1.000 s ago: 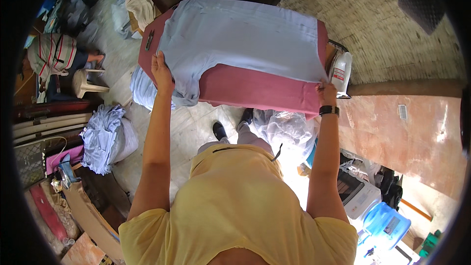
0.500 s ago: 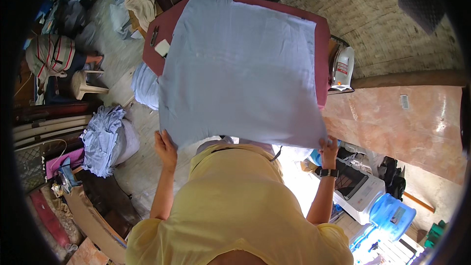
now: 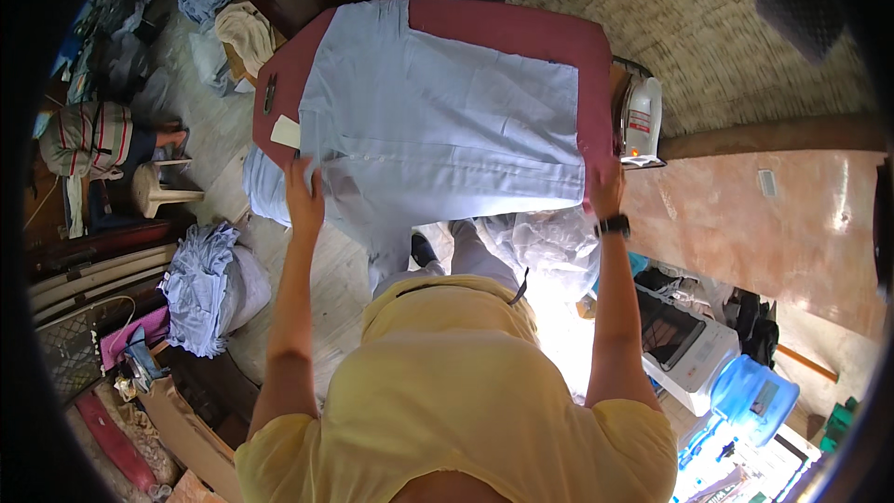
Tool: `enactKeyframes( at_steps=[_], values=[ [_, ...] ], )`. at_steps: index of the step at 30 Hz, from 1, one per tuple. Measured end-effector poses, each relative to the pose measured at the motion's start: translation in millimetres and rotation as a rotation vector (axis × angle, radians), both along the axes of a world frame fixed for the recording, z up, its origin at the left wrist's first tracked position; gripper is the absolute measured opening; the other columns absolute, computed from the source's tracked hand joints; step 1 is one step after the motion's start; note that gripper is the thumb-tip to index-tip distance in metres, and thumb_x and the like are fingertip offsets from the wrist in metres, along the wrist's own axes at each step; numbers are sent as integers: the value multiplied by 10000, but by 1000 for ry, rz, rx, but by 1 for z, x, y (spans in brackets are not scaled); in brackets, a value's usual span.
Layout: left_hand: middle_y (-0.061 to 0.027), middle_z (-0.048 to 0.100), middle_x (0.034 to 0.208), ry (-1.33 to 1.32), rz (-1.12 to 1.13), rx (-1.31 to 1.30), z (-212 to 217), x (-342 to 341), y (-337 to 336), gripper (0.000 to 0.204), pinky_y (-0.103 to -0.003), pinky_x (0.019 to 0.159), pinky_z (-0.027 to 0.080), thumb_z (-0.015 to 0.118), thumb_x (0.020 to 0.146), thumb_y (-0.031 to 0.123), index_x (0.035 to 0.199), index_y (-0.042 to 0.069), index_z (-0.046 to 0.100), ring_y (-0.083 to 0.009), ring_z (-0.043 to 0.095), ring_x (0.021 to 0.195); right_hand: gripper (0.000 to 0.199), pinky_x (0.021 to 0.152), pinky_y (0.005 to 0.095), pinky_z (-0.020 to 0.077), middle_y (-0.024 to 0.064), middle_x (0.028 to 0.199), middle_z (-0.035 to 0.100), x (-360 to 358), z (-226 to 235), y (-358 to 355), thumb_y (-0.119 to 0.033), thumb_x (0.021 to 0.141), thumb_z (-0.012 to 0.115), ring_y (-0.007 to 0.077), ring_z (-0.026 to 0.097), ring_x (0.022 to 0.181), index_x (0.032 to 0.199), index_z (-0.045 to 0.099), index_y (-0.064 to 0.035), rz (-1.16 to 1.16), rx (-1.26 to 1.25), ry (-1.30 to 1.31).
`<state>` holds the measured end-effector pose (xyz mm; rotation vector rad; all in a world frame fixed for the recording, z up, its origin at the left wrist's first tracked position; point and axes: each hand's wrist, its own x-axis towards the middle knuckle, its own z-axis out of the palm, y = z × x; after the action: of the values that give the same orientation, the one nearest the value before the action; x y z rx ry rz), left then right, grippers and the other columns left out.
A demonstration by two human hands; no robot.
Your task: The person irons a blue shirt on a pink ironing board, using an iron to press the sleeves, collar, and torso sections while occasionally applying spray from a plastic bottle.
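Pale-blue shirt (image 3: 447,98) lies spread over the red-covered tabletop (image 3: 521,26), its buttoned strip (image 3: 410,161) running across the near part and some loose cloth (image 3: 386,251) hanging past the near edge on the left. Spreading and squaring the garment looks like the step in hand — its right side sits fairly straight, while the left side is bunched and creased. The next move seems to call for a light pull outward at both sides, with the hanging part drawn up or smoothed so the strip lies flat. Both arms reach forward, nearly straight and well apart. The left hand (image 3: 304,197) is at the shirt's near left corner, fingers pointing away from the body and the thumb looking parted from them; whether it pinches cloth cannot be told. The right hand (image 3: 606,188), below a dark wristband (image 3: 613,224), is at the tabletop's near right corner just beside the shirt's edge, its fingertips too blurred to tell whether they grasp or merely rest. A white iron (image 3: 642,121) stands just beyond the right side — near enough that the right forearm needs care.
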<state>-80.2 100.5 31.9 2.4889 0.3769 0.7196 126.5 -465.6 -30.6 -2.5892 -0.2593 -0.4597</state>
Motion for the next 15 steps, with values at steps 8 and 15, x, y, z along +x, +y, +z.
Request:
enactKeyframes(
  at_steps=[8,15],
  values=[
    [-145,603,1153,82,-470,103,16,270,-35,353,-423,899,464,563,845,-68,1171,68,582,-365,595,1038,375,907,530,462,186,1096,612,193,-3,97,-187,826,711,404,551,1074,1184,609,-141,76,-153,-30],
    [-83,577,1176,267,-524,395,-19,337,-25,334,-448,934,401,616,880,39,1200,131,581,-294,525,1135,185,820,461,508,118,889,697,229,6,78,-218,820,752,323,653,881,927,685,-82,263,232,298]
  ],
)
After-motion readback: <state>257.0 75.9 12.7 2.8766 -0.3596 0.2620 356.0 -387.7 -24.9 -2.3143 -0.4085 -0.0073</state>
